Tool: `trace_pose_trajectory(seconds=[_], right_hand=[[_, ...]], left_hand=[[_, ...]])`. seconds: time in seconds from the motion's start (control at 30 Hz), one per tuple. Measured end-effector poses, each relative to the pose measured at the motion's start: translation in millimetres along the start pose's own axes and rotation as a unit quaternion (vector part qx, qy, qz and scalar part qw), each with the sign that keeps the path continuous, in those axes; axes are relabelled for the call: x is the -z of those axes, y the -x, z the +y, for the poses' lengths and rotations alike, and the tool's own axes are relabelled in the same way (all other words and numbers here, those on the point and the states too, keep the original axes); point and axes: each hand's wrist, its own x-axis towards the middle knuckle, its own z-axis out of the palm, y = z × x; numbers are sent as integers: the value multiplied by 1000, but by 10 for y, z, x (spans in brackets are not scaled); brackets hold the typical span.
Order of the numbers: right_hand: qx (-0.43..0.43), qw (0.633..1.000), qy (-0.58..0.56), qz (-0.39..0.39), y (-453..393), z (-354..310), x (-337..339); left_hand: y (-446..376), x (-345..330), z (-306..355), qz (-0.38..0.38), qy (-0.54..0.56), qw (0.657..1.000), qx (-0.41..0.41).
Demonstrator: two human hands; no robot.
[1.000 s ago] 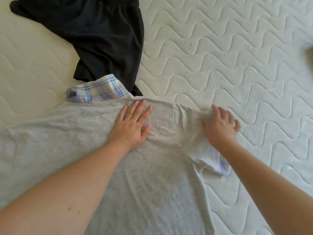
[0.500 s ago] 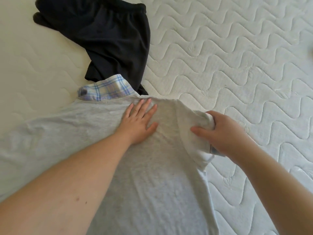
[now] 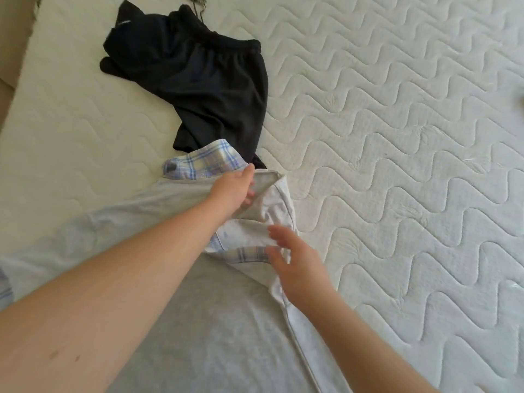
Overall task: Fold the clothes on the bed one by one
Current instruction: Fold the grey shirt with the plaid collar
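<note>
On the near part of the mattress point(image 3: 397, 137), a grey shirt point(image 3: 226, 336) lies flat, its lower part cut off by the frame edge. The sleeve point(image 3: 269, 217) is folded inward over the chest. The left hand point(image 3: 234, 190) presses near the plaid collar point(image 3: 204, 161), fingertips partly hidden by the fold. The right hand point(image 3: 297, 268), blurred, rests with fingers spread on the sleeve's plaid cuff. Dark shorts point(image 3: 198, 89) lie beyond, partly under the collar.

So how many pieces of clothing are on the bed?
2: a grey shirt with plaid collar lies near, under both hands; black shorts lie crumpled beyond its collar. More could be out of frame.
</note>
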Motion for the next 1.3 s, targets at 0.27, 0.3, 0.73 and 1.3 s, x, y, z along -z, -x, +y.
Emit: trace_pose_trajectory(seconds=[0.27, 0.3, 0.73, 1.3], right_hand=[[-22, 983, 180, -12, 189, 443, -253], [-13, 980, 196, 2, 194, 432, -314], [3, 998, 21, 67, 299, 139, -673], [9, 976, 166, 138, 882, 821, -389]], left_hand=[[255, -174, -309, -22, -323, 943, -83], [275, -166, -328, -16, -303, 947, -101], [187, 128, -465, 46, -246, 961, -115], [692, -309, -186, 167, -204, 922, -285]])
